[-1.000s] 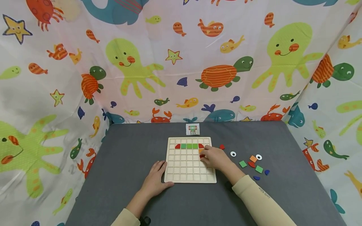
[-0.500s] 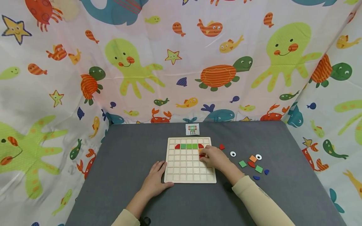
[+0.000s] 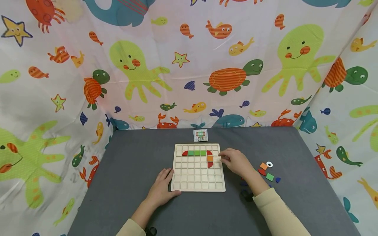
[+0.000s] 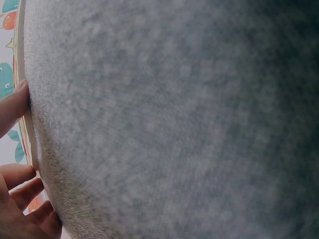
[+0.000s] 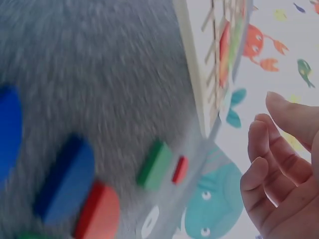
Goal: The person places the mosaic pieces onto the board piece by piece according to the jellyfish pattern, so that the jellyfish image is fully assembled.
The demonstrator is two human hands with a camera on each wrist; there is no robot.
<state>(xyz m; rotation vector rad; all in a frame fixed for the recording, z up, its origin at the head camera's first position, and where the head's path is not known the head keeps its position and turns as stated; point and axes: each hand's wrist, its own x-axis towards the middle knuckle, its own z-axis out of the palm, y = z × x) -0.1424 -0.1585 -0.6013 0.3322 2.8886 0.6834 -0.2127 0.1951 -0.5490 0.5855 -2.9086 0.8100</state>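
A pale wooden grid board (image 3: 193, 178) lies on the grey table. In its upper cells are a row of green squares (image 3: 197, 153) with a red rounded piece (image 3: 185, 153) at its left end and another at its right. Below the right one sit an orange square (image 3: 209, 158) and a red rounded piece (image 3: 210, 165). My left hand (image 3: 161, 186) rests its fingers on the board's left edge and its thumb at the near-left corner. My right hand (image 3: 235, 161) hovers by the right edge, fingers loosely bent; in the right wrist view the fingers (image 5: 284, 159) hold nothing.
Right of the board lie loose pieces: an orange square (image 3: 263, 166), a white ring (image 3: 269, 164), a red piece (image 3: 262, 171), a green square (image 3: 270, 177) and blue pieces (image 3: 278, 180). My right arm hides some. A small picture card (image 3: 200, 135) lies behind the board; patterned cloth (image 3: 189, 65) surrounds the table.
My right hand has lifted off the red rounded piece and moved right, off the board's cells. The orange square and that red piece now show fully. My left hand stays put.
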